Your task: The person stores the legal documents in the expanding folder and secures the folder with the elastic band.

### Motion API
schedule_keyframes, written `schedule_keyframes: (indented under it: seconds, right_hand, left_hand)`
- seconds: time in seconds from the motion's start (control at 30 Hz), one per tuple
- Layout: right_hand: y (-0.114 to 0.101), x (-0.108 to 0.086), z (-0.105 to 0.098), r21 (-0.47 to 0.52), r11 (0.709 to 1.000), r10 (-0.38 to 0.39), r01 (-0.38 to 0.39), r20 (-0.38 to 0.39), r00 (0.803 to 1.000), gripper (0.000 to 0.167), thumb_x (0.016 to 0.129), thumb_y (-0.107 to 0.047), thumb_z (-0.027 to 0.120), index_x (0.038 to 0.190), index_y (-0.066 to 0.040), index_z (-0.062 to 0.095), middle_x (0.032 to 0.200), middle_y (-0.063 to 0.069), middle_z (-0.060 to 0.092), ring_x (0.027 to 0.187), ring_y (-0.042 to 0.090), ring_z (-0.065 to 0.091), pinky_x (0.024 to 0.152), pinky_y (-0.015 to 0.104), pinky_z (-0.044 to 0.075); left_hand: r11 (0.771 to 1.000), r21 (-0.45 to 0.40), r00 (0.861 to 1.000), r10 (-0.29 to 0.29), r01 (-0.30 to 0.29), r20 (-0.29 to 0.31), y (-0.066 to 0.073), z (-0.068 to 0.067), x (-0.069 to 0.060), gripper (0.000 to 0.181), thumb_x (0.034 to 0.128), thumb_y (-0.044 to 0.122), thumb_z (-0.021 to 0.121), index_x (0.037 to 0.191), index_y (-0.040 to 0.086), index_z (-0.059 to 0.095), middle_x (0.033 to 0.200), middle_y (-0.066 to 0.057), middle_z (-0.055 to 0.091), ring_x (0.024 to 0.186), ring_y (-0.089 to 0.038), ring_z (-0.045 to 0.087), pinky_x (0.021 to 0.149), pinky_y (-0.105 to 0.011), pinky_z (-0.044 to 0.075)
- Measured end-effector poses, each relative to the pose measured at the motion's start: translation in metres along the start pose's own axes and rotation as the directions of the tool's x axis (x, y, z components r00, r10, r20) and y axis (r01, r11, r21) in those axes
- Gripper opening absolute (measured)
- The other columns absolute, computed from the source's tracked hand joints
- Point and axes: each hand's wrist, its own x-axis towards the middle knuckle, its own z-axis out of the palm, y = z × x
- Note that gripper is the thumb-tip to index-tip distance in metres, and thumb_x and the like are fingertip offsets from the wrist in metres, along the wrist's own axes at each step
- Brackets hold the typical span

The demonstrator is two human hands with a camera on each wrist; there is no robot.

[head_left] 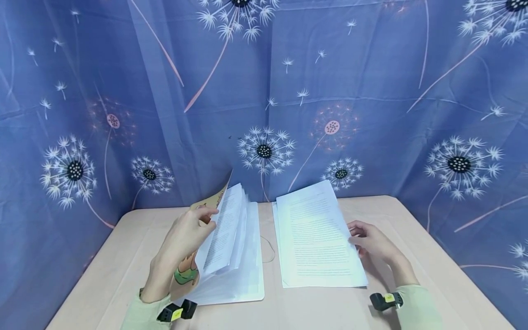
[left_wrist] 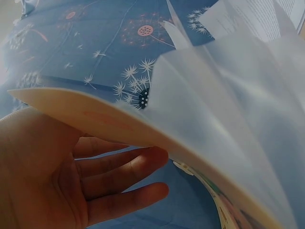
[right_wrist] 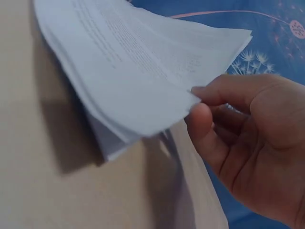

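Note:
A clear-sleeved display book (head_left: 251,284) stands partly fanned open left of centre, with printed pages inside its sleeves. My left hand (head_left: 183,236) holds its tan, picture-printed cover (left_wrist: 71,107) raised along the edge. In the left wrist view, the fingers (left_wrist: 128,171) lie beneath that cover, and the thumb is hidden behind it. To the right is a small stack of printed sheets (head_left: 313,238), lifted and slightly curved. My right hand (head_left: 373,240) pinches the stack's right edge between thumb and fingers, as the right wrist view shows at the sheets' corner (right_wrist: 176,107).
Both lie on a table with a pale pinkish cover (head_left: 412,220). A thin looped cord or band (head_left: 272,252) lies between the book and the sheets. Blue dandelion-patterned cloth (head_left: 231,128) hangs behind the table and at both sides.

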Motion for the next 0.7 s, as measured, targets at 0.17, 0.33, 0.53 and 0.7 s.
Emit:
schedule_keyframes:
  seconds: [0.17,0.33,0.53,0.7]
  right_hand:
    - [-0.002,-0.003,-0.006,0.047,0.999,-0.024,0.025,-0.029,0.999,0.043,0.094,-0.003,0.060,0.135,0.005,0.049,0.107,0.025,0.065,0.074,0.012,0.065,0.055,0.035,0.055]
    - [-0.005,-0.003,-0.009,0.108,0.993,-0.042,0.045,-0.028,0.999,0.051,0.095,-0.003,0.058,0.143,0.003,0.042,0.109,0.026,0.064,0.080,0.013,0.068,0.060,0.035,0.056]
    - [-0.009,-0.002,-0.011,0.195,0.978,-0.078,0.077,-0.005,0.997,0.065,0.097,-0.005,0.058,0.155,-0.007,0.029,0.104,0.022,0.066,0.080,0.015,0.069,0.063,0.036,0.058]
    - [-0.010,-0.002,-0.012,0.225,0.970,-0.098,0.095,0.001,0.995,0.070,0.099,-0.007,0.056,0.159,-0.013,0.022,0.106,0.020,0.066,0.083,0.018,0.071,0.066,0.038,0.059]
  left_hand:
    - [1.000,0.000,1.000,-0.003,0.003,0.002,0.000,0.000,0.000,0.038,0.0921,0.016,0.054,0.128,0.019,0.067,0.107,-0.007,0.071,0.049,-0.013,0.036,0.047,-0.028,0.033]
    - [1.000,-0.002,1.000,-0.013,0.013,0.007,0.000,-0.001,-0.001,0.039,0.0927,0.017,0.054,0.129,0.019,0.067,0.108,-0.008,0.070,0.049,-0.014,0.037,0.047,-0.029,0.034]
    - [1.000,-0.003,1.000,-0.007,0.007,0.011,0.001,-0.001,-0.002,0.038,0.0939,0.017,0.053,0.129,0.019,0.067,0.110,-0.008,0.070,0.050,-0.013,0.038,0.047,-0.028,0.034]
    - [1.000,0.000,1.000,-0.006,0.006,0.007,0.001,0.000,-0.001,0.038,0.0934,0.017,0.053,0.129,0.019,0.067,0.108,-0.007,0.070,0.048,-0.012,0.034,0.046,-0.027,0.031]
